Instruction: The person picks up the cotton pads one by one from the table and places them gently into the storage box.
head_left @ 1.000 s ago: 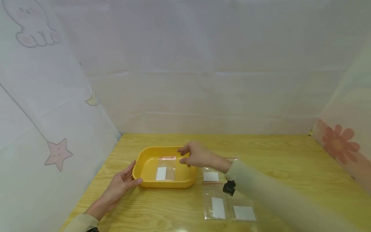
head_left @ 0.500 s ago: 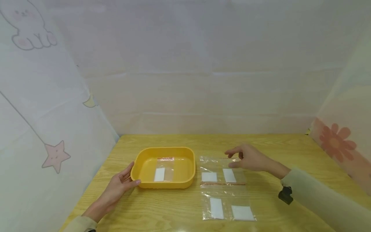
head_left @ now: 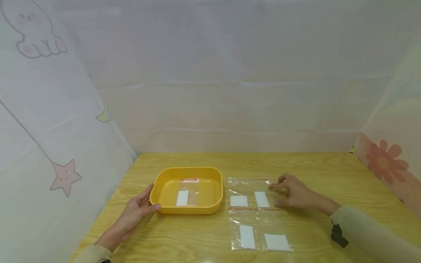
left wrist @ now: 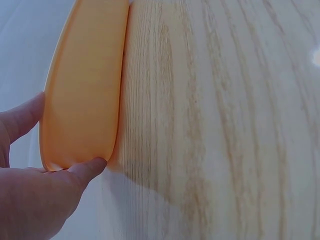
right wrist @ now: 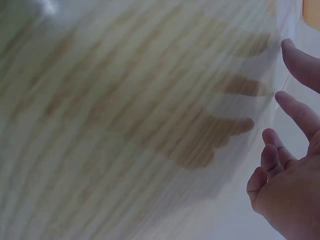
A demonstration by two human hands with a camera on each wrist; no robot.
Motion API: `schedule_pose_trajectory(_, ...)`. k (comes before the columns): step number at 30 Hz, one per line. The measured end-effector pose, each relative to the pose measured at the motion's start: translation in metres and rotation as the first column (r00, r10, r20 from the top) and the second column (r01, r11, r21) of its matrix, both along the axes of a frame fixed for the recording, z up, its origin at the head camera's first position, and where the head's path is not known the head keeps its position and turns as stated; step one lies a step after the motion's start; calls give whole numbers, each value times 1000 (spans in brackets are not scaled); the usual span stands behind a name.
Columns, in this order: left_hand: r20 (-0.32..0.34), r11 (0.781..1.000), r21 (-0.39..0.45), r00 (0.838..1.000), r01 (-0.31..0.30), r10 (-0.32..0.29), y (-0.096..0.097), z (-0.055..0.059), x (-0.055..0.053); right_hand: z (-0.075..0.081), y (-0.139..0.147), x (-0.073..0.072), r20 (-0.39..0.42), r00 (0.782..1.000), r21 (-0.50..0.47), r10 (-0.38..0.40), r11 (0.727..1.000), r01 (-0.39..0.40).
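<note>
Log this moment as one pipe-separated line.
left hand: holds yellow tray | right hand: by back-right clear bag, contact unclear | inside tray: one bagged white piece | beside tray: four more

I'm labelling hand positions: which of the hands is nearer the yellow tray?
Left. The left hand holds the yellow tray at its left end; the right hand is apart from it, off to the right, past the clear bags.
</note>
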State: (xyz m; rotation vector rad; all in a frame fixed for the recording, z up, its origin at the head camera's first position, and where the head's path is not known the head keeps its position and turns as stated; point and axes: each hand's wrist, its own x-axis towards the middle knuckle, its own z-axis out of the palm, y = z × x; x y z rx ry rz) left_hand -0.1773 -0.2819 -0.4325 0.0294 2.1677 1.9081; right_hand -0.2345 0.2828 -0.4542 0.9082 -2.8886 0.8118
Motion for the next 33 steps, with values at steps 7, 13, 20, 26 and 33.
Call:
schedule_pose_trajectory(7,-3,1000,1,1000,6,-6,0,0,0,-7,3,-3,-19,998,14,-60,998,61)
schedule_pose_trajectory(13,1,1000,3,1000,4,-4,-1,-1,0,-9,3,-7,-8,998,-17,-55,998,55)
schedule_pose_trajectory(20,4,1000,-12,1000,-3,3,0,-1,-1,-13,5,-12,22,997,-17,-70,997,71)
schedule_pose_trajectory(26,7,1000,-8,1000,-12,12,0,0,-2,-6,2,-14,33,997,-50,-69,996,70)
schedule_pose_trajectory(33,9,1000,-7,1000,-9,9,0,0,-1,-4,-2,-14,76,996,-69,-45,996,50)
